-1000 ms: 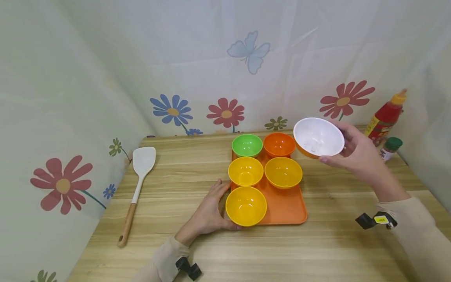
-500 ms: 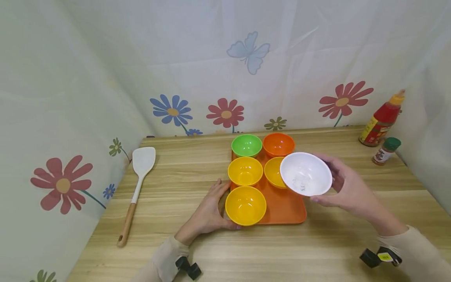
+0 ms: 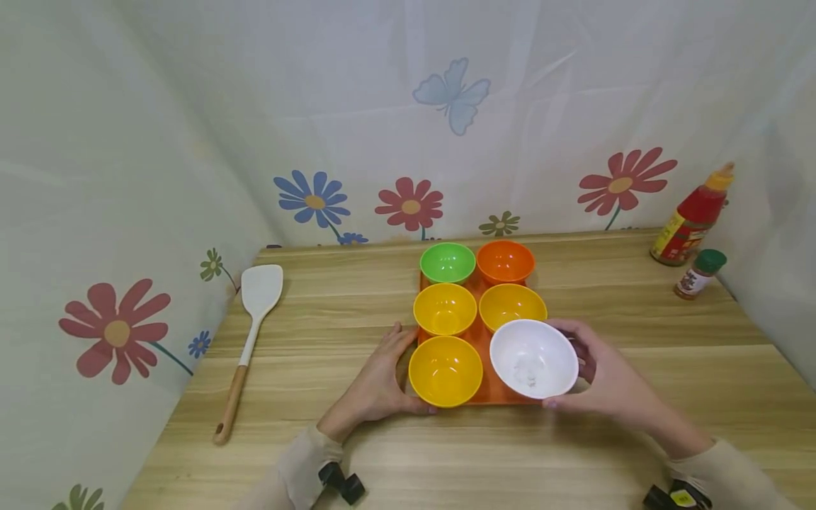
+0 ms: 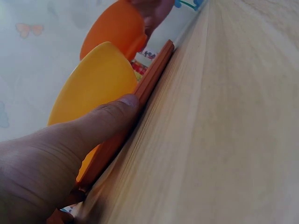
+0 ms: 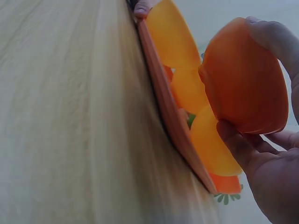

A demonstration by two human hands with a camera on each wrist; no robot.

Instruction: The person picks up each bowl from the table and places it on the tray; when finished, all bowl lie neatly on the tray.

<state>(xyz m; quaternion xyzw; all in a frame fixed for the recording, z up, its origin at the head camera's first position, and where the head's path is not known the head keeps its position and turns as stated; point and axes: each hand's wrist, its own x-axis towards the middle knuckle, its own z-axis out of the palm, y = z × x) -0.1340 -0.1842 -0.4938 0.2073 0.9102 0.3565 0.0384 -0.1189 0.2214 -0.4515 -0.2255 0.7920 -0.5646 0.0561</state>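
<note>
My right hand (image 3: 612, 389) pinches the rim of a bowl (image 3: 534, 354), white inside and orange outside, over the tray's front right part. From the right wrist view, that bowl (image 5: 243, 74) is tilted and above the tray. My left hand (image 3: 377, 382) grips the near left corner of the orange tray (image 3: 482, 389), thumb (image 4: 110, 116) pressed along the front edge beside a yellow bowl (image 3: 445, 372). Behind stand two more yellow bowls (image 3: 444, 309) (image 3: 512, 304), then a green bowl (image 3: 448, 263) and an orange bowl (image 3: 506, 262).
A white spatula (image 3: 260, 294) with a wooden handle lies at the left. At the back right stand a red sauce bottle (image 3: 690, 219) and a small green-capped jar (image 3: 699, 274). A flowered curtain (image 3: 357, 127) closes off the back and sides of the wooden table (image 3: 331, 319).
My right hand has brought the white-lined bowl down and toward me, from beside the rear orange bowl to over the tray's front right. My left hand stays at the tray's corner.
</note>
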